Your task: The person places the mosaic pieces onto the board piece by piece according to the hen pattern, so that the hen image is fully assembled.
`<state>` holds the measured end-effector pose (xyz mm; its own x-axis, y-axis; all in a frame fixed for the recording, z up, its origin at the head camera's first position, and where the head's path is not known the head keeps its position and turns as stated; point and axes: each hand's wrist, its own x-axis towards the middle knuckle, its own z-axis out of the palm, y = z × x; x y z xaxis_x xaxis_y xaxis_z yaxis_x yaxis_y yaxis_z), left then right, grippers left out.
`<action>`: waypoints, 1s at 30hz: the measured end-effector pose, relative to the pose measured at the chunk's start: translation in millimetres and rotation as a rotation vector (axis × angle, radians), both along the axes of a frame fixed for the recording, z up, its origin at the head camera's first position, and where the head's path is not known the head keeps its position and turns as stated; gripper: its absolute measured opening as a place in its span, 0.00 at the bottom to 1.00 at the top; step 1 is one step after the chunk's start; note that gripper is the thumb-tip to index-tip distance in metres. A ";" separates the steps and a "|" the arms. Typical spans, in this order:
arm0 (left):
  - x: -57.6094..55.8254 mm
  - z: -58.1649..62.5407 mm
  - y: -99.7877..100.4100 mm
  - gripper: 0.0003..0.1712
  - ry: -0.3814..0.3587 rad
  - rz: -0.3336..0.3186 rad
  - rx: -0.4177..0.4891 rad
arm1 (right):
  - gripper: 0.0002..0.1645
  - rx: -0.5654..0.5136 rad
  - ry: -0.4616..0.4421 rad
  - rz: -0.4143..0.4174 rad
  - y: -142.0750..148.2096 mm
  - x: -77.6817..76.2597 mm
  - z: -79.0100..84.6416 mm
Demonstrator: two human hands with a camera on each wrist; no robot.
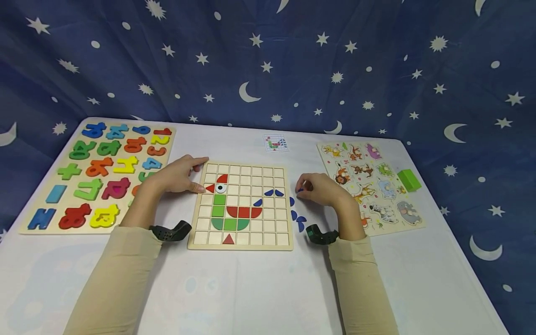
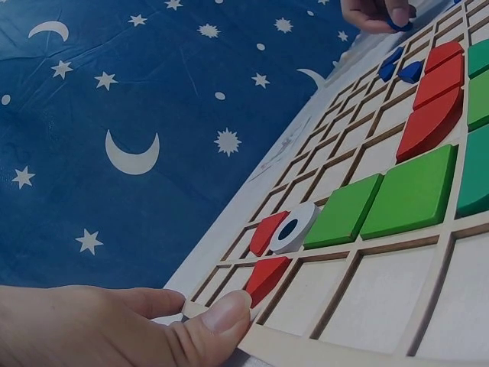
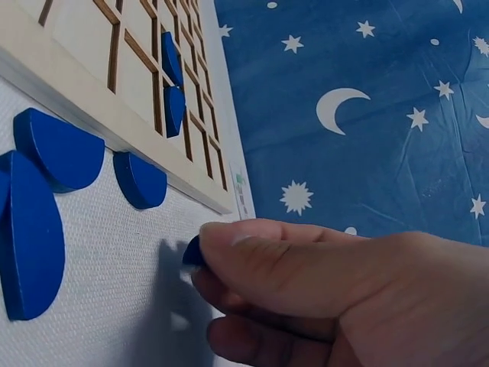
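Observation:
A wooden grid board (image 1: 277, 225) lies on the table, with red, green, white and blue pieces forming a bird-like figure. My left hand (image 1: 177, 176) touches the board's left side, thumb beside the red triangle (image 2: 267, 277) and straight index finger at the far corner. Right of the board, my right hand (image 1: 321, 190) pinches a small blue piece (image 3: 194, 254) between thumb and fingers, just above the table; most of it is hidden. Several rounded blue pieces (image 3: 63, 151) lie by the board's right edge. Inside the grid sit blue pieces (image 1: 269, 192) at upper right.
A number puzzle board (image 1: 63, 188) stands at the left, an animal puzzle board (image 1: 402, 226) at the right with a green block (image 1: 409, 180) beside it. A small pattern card (image 1: 276, 143) lies behind the grid. A starry blue cloth (image 1: 293, 83) hangs behind the table.

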<state>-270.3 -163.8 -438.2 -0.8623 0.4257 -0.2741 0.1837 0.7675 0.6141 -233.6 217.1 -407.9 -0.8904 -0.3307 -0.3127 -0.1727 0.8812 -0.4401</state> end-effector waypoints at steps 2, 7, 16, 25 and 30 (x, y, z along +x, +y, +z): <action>-0.3 -0.4 0.1 0.53 0.003 0.005 0.000 | 0.05 -0.004 0.011 -0.005 -0.6 0.0 0.2; -1.4 -1.7 0.2 0.53 0.010 0.007 0.004 | 0.09 -0.010 0.010 -0.001 -1.7 -0.8 0.1; -0.8 -1.0 -1.0 0.54 -0.006 0.006 -0.007 | 0.02 -0.041 0.066 -0.006 -2.9 -1.8 -1.0; 0.0 -0.3 0.1 0.53 -0.002 0.009 0.000 | 0.03 -0.067 0.097 -0.015 -6.3 -1.6 0.5; 0.2 -0.9 -0.3 0.53 0.005 0.008 0.000 | 0.04 -0.083 0.101 -0.026 -7.2 -1.6 0.5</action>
<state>-270.1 -164.1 -439.2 -0.8672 0.4186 -0.2695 0.1806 0.7690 0.6132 -235.2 209.9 -407.3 -0.9248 -0.3277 -0.1931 -0.1973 0.8473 -0.4931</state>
